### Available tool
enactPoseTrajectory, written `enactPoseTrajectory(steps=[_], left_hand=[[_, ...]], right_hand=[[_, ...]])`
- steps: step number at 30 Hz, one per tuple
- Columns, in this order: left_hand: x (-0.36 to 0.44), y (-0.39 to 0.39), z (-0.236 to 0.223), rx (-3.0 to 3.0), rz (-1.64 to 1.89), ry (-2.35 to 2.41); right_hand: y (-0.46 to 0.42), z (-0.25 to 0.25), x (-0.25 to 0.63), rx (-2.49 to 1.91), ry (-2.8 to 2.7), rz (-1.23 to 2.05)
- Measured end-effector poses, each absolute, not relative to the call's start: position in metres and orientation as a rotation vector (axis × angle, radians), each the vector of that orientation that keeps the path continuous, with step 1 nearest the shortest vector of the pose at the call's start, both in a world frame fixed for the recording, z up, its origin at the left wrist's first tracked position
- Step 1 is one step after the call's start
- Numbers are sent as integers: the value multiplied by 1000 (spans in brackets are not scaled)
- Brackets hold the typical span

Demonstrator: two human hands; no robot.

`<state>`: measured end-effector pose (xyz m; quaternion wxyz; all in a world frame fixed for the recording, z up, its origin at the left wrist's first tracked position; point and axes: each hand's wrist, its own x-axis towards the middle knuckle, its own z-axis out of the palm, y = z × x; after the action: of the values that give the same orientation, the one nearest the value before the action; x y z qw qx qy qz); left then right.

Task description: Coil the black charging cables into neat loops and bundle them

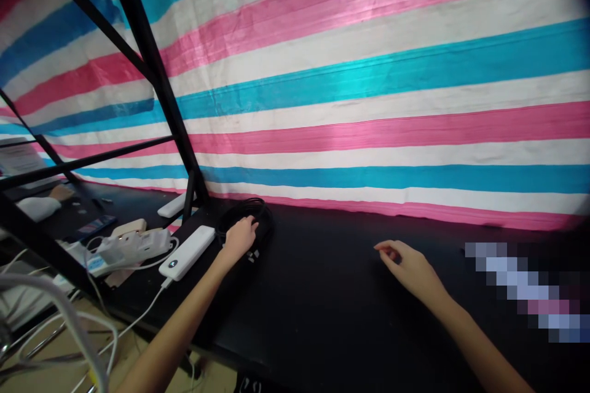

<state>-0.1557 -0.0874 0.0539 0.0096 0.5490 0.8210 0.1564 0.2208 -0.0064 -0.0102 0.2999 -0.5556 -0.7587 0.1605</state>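
My left hand (240,234) is closed on a coiled black cable (263,215) that lies on the black table by the foot of the metal frame. Small pale connector ends (253,255) show just below that hand; which cable they belong to I cannot tell. My right hand (408,263) hovers over or rests on the tabletop to the right, its fingers loosely curled and the thumb a little apart from them. Nothing shows in it. Left of the coil lies a white power bank (188,253) with a white cable plugged into its near end.
The black tabletop (313,313) runs along a striped plastic sheet (369,129). A black metal frame (159,73) rises at the left. Beyond it lie a white power strip (133,248), several white cables and a second white block (176,204). A blurred-out patch (520,285) covers something at right.
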Motion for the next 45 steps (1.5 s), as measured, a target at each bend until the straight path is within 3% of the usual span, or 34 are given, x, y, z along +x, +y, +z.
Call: enactPoseTrajectory(steps=[5,11,14,17,25,29,35,41,45], left_hand=[[-173,-99,76,1553,896,2686],[-184,-130,108,1357,1658,2703],[-165,-150,120,1290,2257,2152],[-135,-166,131,1261,2515,1570],[-57,-192,137,857,2243,989],[-46,-201,120,509,2131,894],[-41,-223,97,301,1985,830],[-32,-249,108,467,1395,738],[-43,-239,117,613,1224,859]], right_hand=[[-8,-9,216,-1471,-2033,426],[-12,-6,217,-1446,-2046,471],[-13,-6,212,-1390,-1984,535],[-20,0,192,-1249,-1861,711],[-94,76,112,-509,-1377,1776],[-140,117,112,-332,-1314,1992],[-187,135,148,-791,-1321,1740],[-245,98,182,-1436,-1355,918],[-281,82,213,-1466,-1290,930]])
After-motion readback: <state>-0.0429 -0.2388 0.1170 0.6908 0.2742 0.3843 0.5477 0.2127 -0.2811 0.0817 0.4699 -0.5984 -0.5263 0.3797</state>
